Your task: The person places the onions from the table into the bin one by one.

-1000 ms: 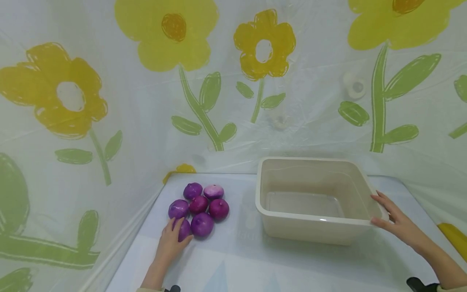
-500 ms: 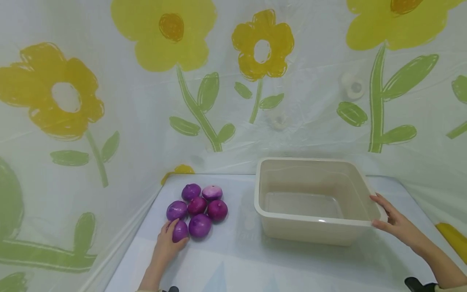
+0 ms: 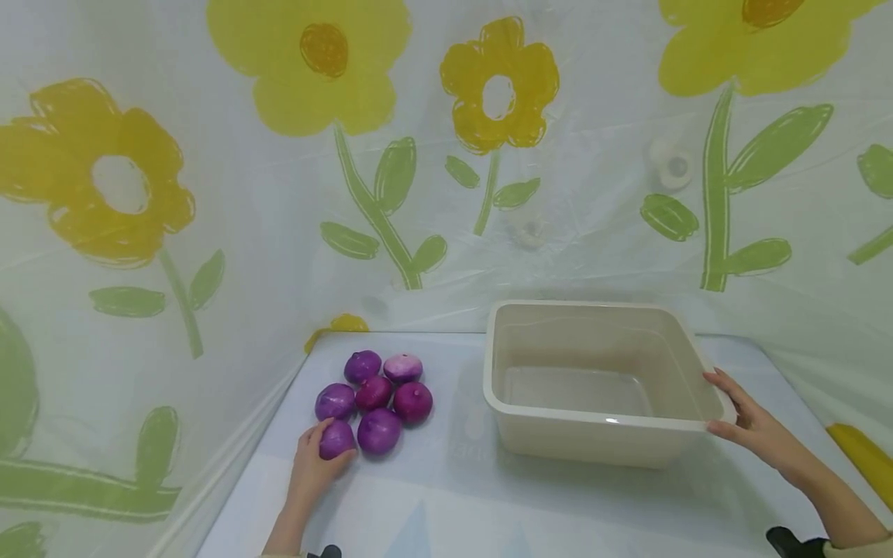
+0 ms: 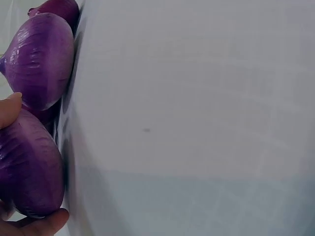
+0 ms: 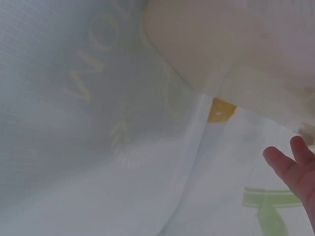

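My left hand [image 3: 314,465] pinches a purple onion [image 3: 338,439], the nearest left one of a cluster on the table. In the left wrist view, thumb and fingers sit on opposite sides of that onion [image 4: 32,169], which rests close against the white surface. Beside it lies another large purple onion [image 3: 379,432], and several more onions [image 3: 374,393] are grouped behind, one of them paler and pinkish. On the right, my right hand [image 3: 756,426] grips the right rim of a beige plastic tub [image 3: 572,438], thumb at the front corner and fingers farther along. The tub has nothing inside.
The white table [image 3: 446,504] runs up to a flower-printed curtain [image 3: 593,256] at the back and left. Between the onions and the tub is a stretch of bare tabletop. A yellow patch [image 3: 861,457] shows beyond the table's right edge.
My left fingers have closed around the onion and drawn it slightly left and toward me, apart from its neighbours. The right hand stays on the tub's rim. The whole view shifts slightly.
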### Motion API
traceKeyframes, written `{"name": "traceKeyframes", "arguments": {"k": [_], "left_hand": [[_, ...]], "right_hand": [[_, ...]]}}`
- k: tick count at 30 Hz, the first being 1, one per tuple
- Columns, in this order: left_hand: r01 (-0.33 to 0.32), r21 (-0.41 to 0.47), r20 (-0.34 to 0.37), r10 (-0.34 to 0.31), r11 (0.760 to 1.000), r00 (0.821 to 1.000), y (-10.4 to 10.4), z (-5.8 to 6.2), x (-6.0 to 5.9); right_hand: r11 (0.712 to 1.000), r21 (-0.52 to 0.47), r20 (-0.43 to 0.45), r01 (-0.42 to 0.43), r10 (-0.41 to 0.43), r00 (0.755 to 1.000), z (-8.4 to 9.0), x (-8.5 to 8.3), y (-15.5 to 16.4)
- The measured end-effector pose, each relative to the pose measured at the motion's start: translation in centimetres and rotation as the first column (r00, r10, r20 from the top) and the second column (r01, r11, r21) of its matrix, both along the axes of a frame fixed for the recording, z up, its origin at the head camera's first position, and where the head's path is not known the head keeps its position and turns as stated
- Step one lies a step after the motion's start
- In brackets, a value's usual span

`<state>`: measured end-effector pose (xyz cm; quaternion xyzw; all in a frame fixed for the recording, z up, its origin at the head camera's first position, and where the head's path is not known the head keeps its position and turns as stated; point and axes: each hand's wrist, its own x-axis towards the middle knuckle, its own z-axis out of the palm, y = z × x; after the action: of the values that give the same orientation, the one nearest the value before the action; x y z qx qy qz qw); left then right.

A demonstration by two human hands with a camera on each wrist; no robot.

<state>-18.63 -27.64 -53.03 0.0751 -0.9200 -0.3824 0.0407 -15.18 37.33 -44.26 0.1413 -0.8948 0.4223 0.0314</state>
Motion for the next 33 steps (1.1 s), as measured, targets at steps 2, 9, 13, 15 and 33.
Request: {"name": "traceKeyframes", "arguments": {"k": [2, 9, 13, 15, 33], "left_hand": [[-0.008, 0.017, -0.006, 0.008, 1.0, 1.0, -0.1, 0.2, 0.0], [-0.032, 0.048, -0.022, 0.033, 0.998, 0.999, -0.5, 2.0, 0.2], [-0.047, 0.072, -0.033, 0.05, 0.996, 0.998, -0.8, 3.2, 0.1], [-0.052, 0.089, -0.046, 0.057, 0.995, 0.997, -1.0, 3.7, -0.2], [-0.082, 0.151, -0.063, 0.092, 0.985, 0.994, -1.5, 8.3, -2.5]], "right_hand": [[1.0, 0.004, 0.004, 0.009, -0.009, 1.0, -0.1, 0.0, 0.0], [1.0, 0.008, 0.024, 0.022, -0.022, 0.999, 0.0, 0.0, -0.1], [1.0, 0.009, 0.024, 0.025, -0.025, 0.999, 0.1, 0.0, -0.1], [1.0, 0.012, 0.03, 0.027, -0.027, 0.999, 0.1, 0.0, -0.1], [0.999, 0.025, 0.04, 0.032, -0.033, 0.999, 0.1, 0.1, 0.0]]}}
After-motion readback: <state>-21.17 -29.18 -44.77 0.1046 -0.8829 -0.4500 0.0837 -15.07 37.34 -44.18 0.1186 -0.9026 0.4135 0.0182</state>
